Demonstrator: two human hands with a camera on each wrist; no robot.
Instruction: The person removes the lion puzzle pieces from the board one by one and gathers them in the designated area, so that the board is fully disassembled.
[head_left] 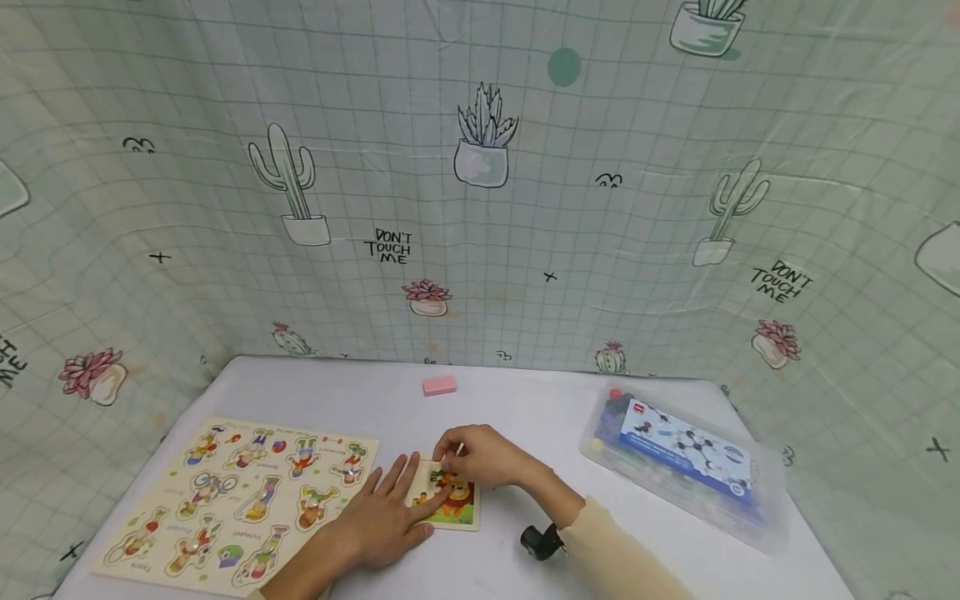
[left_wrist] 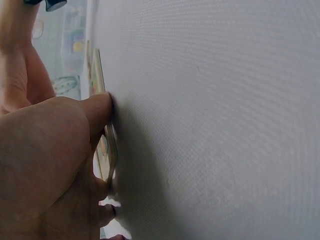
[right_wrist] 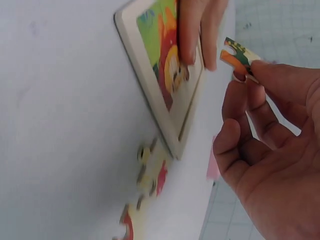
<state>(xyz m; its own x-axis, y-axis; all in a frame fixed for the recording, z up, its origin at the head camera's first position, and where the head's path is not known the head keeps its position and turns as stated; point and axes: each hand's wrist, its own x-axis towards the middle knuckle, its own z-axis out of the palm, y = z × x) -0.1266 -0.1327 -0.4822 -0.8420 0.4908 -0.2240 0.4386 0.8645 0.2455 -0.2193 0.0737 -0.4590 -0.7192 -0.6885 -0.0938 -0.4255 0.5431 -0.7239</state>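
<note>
A small wooden jigsaw puzzle (head_left: pixel 459 512) with a pale frame (right_wrist: pixel 142 65) lies on the white table, its picture partly filled. My left hand (head_left: pixel 378 521) lies over its left side with fingers extended, one finger across the picture. In the left wrist view, the left thumb (left_wrist: pixel 97 110) touches the puzzle's edge. Between thumb and fingers, my right hand (right_wrist: pixel 270 135) pinches a green and orange puzzle piece (right_wrist: pixel 240 57), held just off the frame. Loose puzzle pieces (right_wrist: pixel 152 170) lie beside the frame in the right wrist view.
A large wooden board (head_left: pixel 247 471) with printed figures lies at the left. A clear plastic box (head_left: pixel 682 454) with a blue label stands at the right. Farther back sits a pink block (head_left: pixel 439 386). A patterned curtain (head_left: pixel 525 250) hangs behind the table.
</note>
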